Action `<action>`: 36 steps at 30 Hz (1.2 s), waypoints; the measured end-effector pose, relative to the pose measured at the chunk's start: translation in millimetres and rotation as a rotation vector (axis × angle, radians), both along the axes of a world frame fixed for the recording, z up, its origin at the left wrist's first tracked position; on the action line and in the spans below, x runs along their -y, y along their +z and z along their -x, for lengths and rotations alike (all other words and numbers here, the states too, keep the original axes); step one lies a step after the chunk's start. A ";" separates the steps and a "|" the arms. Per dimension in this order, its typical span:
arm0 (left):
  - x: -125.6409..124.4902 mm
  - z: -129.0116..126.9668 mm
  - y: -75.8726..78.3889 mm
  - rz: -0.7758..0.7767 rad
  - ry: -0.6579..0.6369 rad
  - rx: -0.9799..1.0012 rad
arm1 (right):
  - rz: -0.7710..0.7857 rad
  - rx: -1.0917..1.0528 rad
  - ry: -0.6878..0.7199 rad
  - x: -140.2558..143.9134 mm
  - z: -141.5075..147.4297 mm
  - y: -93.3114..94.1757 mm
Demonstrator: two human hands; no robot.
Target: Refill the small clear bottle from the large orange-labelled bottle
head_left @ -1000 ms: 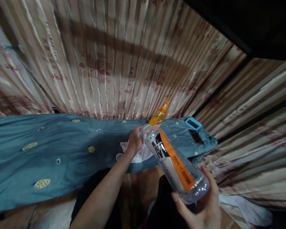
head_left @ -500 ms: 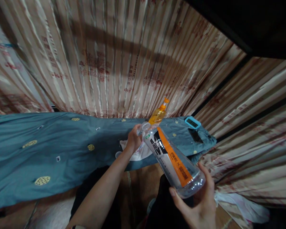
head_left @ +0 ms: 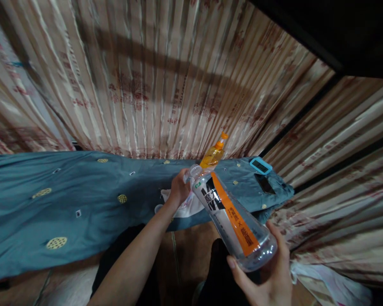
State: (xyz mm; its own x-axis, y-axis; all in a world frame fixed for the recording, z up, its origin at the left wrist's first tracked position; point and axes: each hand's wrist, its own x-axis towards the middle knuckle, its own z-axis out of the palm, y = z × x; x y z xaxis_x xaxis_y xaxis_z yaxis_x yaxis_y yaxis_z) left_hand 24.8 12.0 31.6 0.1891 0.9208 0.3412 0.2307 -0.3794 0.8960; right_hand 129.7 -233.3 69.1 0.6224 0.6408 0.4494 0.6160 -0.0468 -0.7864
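Two hands are engaged at lower centre: the bottle [head_left: 232, 216] base is gripped by the right hand [head_left: 268, 276], its neck pinched by the left hand [head_left: 178, 189]. Behind, a yellow bottle [head_left: 213, 155] stands on blue cloth [head_left: 67, 199].

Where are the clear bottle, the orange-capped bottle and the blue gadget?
clear bottle [head_left: 231, 214], head view, on its orange label stripe
orange-capped bottle [head_left: 212, 156], head view, on its yellow body
blue gadget [head_left: 261, 165], head view, on its screen
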 end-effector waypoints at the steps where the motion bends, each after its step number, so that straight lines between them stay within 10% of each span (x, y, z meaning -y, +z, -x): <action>1: 0.8 0.0 1.3 0.012 0.000 0.010 | 0.003 -0.015 -0.021 -0.2 0.5 -0.8; 36: 5.0 0.6 7.7 0.063 0.006 0.067 | -0.003 -0.036 -0.058 -4.1 18.6 8.6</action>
